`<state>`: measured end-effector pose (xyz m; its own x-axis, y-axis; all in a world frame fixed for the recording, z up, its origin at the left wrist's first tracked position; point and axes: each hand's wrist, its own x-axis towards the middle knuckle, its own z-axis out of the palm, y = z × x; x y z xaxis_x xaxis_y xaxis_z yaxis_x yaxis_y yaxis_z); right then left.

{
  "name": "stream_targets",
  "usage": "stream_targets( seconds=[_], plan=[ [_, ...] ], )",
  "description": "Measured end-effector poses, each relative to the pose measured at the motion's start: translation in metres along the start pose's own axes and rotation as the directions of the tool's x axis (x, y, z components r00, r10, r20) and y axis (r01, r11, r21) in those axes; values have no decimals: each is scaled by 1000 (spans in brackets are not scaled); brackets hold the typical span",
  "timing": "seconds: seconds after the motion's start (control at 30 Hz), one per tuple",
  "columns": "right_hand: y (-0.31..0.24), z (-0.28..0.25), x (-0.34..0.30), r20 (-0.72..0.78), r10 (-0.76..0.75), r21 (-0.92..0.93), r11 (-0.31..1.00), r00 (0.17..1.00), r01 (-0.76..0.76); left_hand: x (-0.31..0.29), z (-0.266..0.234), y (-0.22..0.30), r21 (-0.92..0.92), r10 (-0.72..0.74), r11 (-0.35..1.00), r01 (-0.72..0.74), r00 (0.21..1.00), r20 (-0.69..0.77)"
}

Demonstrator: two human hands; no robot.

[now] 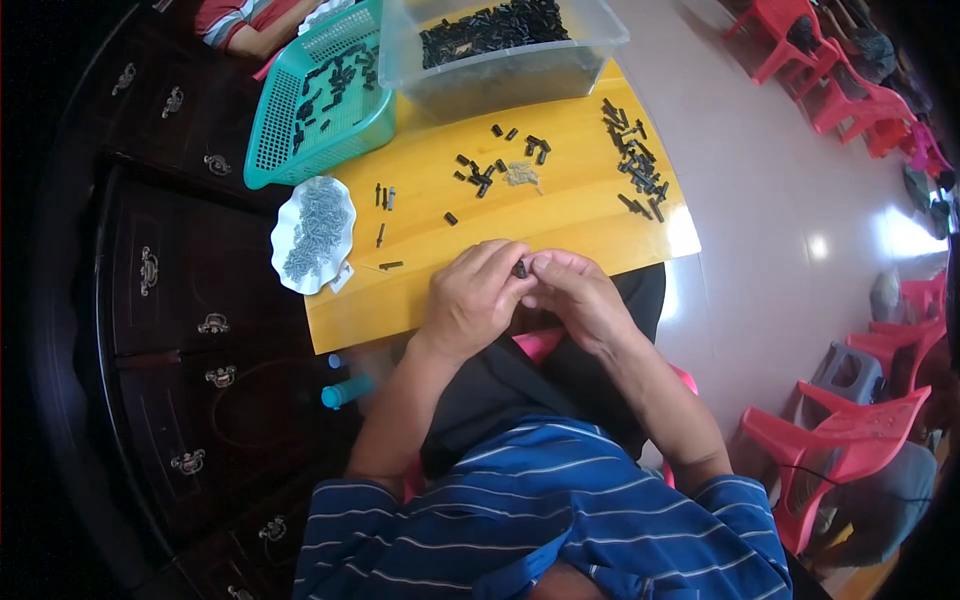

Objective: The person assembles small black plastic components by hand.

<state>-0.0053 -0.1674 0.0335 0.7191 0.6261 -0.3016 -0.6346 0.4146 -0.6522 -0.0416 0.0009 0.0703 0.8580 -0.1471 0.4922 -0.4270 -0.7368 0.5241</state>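
Observation:
My left hand point(474, 294) and my right hand point(578, 296) meet over the near edge of the yellow table point(400, 300). Between their fingertips is a small black part point(520, 269); both hands are closed on it, and most of it is hidden. Just beyond them lies a single short black piece point(451, 218). Farther back, a loose group of black cylindrical pieces point(483, 180) sits beside a little heap of small tan pieces point(521, 174). Several thin dark pieces point(381, 235) are laid out left of my left hand.
A scalloped white dish point(345, 243) of small clear or metallic bits stands at the left. Behind it are a green basket point(275, 125) and a translucent bin point(500, 85), both with black parts. Long black pieces point(640, 165) pile at the right. Dark drawers point(180, 270) flank the table.

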Motion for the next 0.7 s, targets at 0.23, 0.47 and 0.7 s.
stream_targets(
  seconds=[0.23, 0.47, 0.7],
  plan=[
    [4, -1, -1, 18, 16, 14, 1000, 1000, -16, -2, -1, -1, -39, -15, 999, 15, 1000, -5],
    [-10, 10, -8, -109, -25, -91, 996, 994, 15, 0, -15, -19, 1, -214, 977, 214, 976, -38],
    [-9, 5, -6, 34, -5, -110, 994, 999, 9, 14, -91, -97, 438, -472, 832, 339, 849, 239]
  ],
)
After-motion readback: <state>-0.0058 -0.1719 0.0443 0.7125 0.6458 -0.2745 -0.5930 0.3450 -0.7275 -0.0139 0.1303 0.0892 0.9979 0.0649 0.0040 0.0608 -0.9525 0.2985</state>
